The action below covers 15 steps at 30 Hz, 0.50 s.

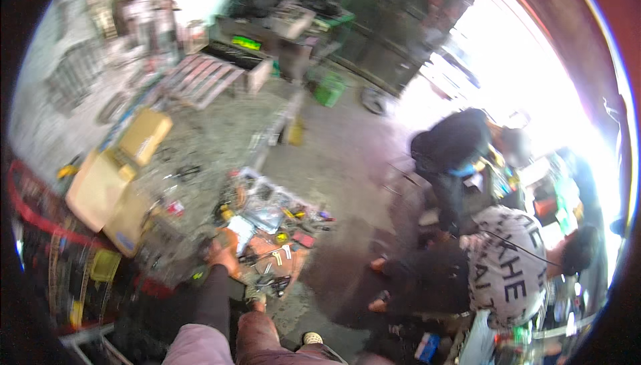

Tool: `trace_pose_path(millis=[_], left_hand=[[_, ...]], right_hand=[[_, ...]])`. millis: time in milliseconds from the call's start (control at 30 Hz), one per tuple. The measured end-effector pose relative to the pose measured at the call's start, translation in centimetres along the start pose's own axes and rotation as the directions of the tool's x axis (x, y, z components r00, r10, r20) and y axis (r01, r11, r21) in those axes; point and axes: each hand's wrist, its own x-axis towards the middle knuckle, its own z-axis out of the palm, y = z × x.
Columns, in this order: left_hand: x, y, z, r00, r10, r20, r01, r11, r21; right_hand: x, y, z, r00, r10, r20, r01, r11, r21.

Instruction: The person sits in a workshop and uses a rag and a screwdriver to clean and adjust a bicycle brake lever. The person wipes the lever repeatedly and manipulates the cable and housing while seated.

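Observation:
My left arm, in a dark sleeve, reaches forward from the lower edge. My left hand (218, 253) is down by an orange thing (228, 239) at the near left of a spread of small tools and parts (274, 215). Motion smears its fingers, so whether it grips the orange thing is unclear. Just right of it lie a pale blue-white sheet or packet (240, 231), a reddish-brown board (270, 255) with small tools on it, and a yellow round item (281, 237). My right hand is out of view.
Opened cardboard boxes (100, 191) lie at the left. A slatted wooden rack (200, 79) and a green crate (329, 89) stand farther back. On the right, one person in a patterned white shirt (504, 265) sits and another in dark clothes (454, 141) bends over, near a bright doorway.

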Motion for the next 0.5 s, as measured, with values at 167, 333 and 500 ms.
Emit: trace_pose_path(millis=[167, 333, 500], left_hand=[[11.7, -8.5, 3.0, 0.983, 0.167, -0.078, -0.168, 0.986, -0.003], [13.8, -9.1, 3.4, 0.978, -0.055, -0.204, -0.011, 0.951, -0.31], [9.3, -9.0, -1.0, 0.946, 0.061, -0.319, -0.181, 0.914, -0.363]], right_hand=[[-3.7, -12.6, -11.3, 0.993, -0.093, -0.078, 0.095, 0.995, 0.025], [-7.2, -19.1, -8.6, 0.992, -0.127, -0.009, 0.127, 0.984, 0.128], [-7.5, -26.7, -10.1, 0.968, -0.234, 0.092, 0.18, 0.9, 0.396]])
